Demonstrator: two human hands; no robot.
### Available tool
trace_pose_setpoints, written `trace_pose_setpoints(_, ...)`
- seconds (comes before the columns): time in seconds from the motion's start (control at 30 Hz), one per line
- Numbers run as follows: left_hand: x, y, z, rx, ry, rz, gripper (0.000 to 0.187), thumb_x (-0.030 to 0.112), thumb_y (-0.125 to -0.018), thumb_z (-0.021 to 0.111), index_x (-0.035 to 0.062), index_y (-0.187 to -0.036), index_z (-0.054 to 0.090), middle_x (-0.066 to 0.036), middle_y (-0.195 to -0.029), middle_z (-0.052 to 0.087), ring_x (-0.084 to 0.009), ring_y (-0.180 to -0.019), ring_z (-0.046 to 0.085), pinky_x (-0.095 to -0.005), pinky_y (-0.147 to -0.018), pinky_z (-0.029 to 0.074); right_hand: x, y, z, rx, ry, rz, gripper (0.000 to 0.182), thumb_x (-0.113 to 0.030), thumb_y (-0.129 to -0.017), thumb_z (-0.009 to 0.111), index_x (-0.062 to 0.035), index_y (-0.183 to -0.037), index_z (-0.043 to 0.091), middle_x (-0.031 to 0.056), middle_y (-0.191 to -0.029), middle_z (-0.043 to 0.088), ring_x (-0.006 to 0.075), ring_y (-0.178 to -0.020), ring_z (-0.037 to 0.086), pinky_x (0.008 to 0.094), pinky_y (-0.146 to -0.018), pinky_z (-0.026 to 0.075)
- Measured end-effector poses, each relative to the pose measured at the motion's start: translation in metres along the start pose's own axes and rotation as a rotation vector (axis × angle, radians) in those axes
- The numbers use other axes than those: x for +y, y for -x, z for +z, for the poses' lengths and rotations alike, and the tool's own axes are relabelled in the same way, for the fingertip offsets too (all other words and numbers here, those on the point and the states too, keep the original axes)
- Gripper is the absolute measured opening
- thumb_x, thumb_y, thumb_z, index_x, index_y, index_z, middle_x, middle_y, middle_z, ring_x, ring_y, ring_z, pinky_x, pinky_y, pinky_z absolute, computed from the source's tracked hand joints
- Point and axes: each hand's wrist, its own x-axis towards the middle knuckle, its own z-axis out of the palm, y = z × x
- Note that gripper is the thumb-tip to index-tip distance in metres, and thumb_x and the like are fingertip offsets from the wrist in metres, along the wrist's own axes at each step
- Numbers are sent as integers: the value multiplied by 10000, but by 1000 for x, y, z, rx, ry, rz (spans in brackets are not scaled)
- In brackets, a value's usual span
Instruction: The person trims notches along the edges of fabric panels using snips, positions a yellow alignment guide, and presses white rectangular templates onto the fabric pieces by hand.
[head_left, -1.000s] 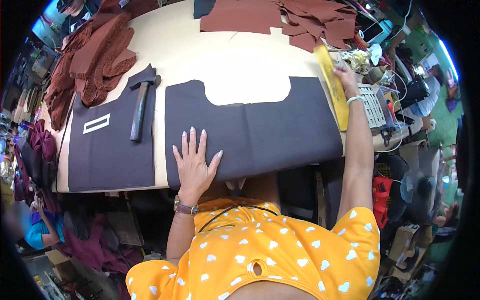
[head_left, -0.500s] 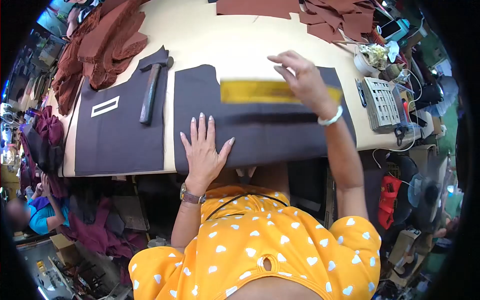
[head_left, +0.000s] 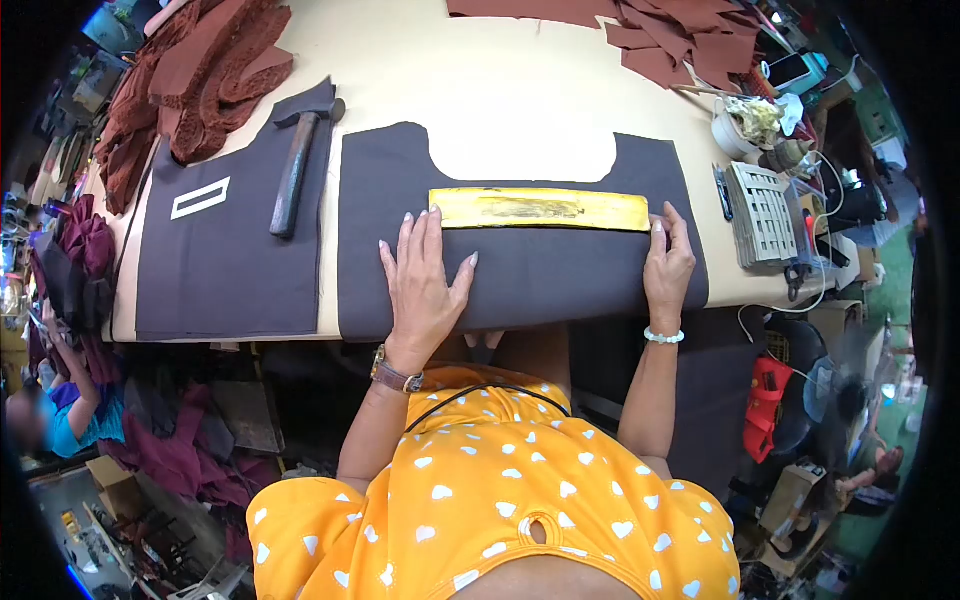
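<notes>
A dark fabric piece (head_left: pixel 520 280) with a curved cut-out lies at the table's near edge. Across it, just below the cut-out, lies a yellow strip (head_left: pixel 540 208) with dark smudges. My left hand (head_left: pixel 425 275) rests flat on the fabric with fingers spread, its fingertips at the strip's left end. At the right end, my right hand (head_left: pixel 668 265) pinches the strip between thumb and fingers. Further left, a hammer (head_left: pixel 292 180) sits on another dark fabric piece (head_left: pixel 235 270), beside a small white rectangular frame (head_left: pixel 201 198).
Rust-coloured fabric (head_left: pixel 215 75) is heaped at the back left, with more scraps (head_left: pixel 690 40) at the back right. A woven basket (head_left: pixel 763 215) and a white pot (head_left: pixel 735 130) stand on the right. A co-worker (head_left: pixel 75 400) in blue is at the far left.
My right hand has come down with the yellow strip, which now lies flat on the fabric instead of in the air. My left hand has shifted slightly right, to the strip's left end.
</notes>
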Motion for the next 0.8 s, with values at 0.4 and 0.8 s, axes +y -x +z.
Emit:
trace_pose_setpoints(0.4,-4,5,-2,80,18,-88,635,241,-776,644,42,-1318,378,-144,-1323,425,-346,-1292,291,-614,-1024,121,18,0,-1,-189,-186,-29,374,-138,-923,416,-57,-1288,401,0,-1094,631,197,-1112,501,482,-1076,94)
trace_pose_setpoints(0.8,-5,4,0,59,16,-70,642,234,-778,623,28,-1323,353,-162,-1333,412,-366,-1313,245,-646,-1010,95,11,0,-2,-189,-113,-40,386,-139,-922,421,-60,-1298,391,-3,-1122,621,193,-1134,491,483,-1078,84)
